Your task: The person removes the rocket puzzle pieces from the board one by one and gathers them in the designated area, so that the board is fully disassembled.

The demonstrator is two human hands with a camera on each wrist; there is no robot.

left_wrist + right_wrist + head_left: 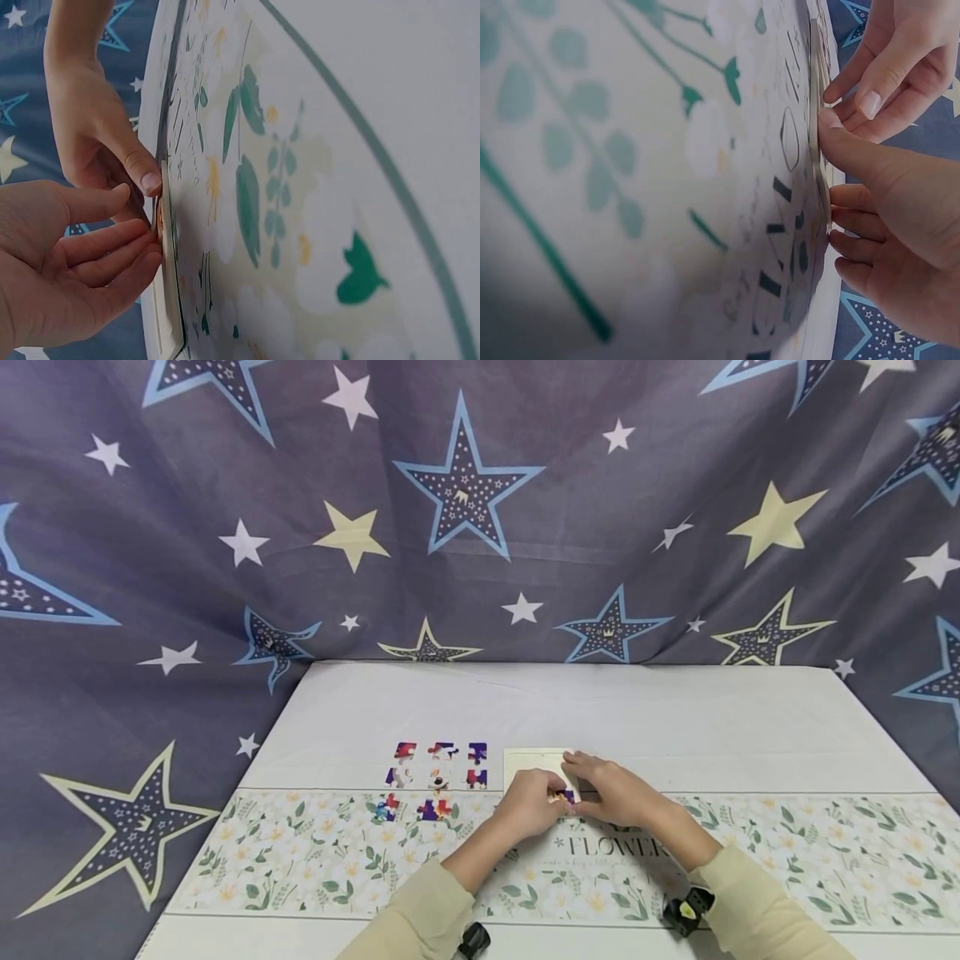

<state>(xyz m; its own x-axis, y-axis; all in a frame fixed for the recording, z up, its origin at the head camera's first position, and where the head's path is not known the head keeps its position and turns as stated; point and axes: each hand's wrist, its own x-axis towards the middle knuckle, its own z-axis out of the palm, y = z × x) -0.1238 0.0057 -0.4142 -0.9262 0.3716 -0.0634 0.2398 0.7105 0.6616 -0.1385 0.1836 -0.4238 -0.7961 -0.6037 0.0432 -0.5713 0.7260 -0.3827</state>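
A cream puzzle tray (534, 760) lies flat on the table, with one purple-and-orange puzzle piece (568, 795) at its near right corner. My left hand (531, 802) reaches over the tray, its extended fingertips touching that piece; in the left wrist view its thumb stands apart from the fingers. My right hand (618, 792) holds the tray's right side, thumb at the near corner and forefinger at the far one. In the right wrist view the right thumb (844, 142) presses the tray edge. The fingers partly hide the piece.
Left of the tray, several loose puzzle pieces lie spread in rows, among them a white-and-orange piece (439, 779) and a purple-and-red piece (476, 779). A floral runner (300, 860) crosses the white table (675, 718). Behind hangs a star-patterned curtain (562, 543).
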